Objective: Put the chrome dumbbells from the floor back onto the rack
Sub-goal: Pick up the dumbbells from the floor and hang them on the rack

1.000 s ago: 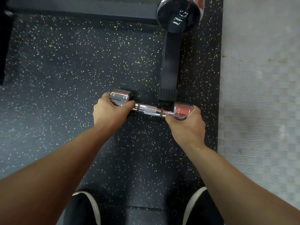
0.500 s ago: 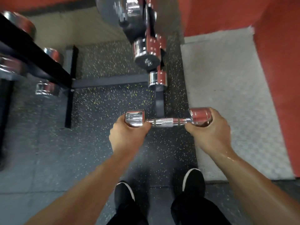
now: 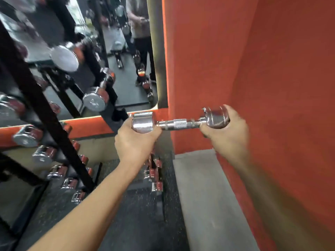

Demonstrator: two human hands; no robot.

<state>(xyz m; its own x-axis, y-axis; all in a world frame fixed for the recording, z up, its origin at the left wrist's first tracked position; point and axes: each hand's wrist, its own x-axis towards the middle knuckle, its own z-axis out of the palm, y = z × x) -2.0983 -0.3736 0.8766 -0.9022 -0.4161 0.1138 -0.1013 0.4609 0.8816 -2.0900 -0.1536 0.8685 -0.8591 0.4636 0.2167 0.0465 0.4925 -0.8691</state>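
The left hand (image 3: pixel 136 142) and right hand (image 3: pixel 226 134) each curl a firm grip round one head of the chrome dumbbell (image 3: pixel 178 124), keeping it level, probably for setting onto the rack (image 3: pixel 42 105).

Even indoor light, glare on chrome, motion blur throughout, edges bent by the wide lens.
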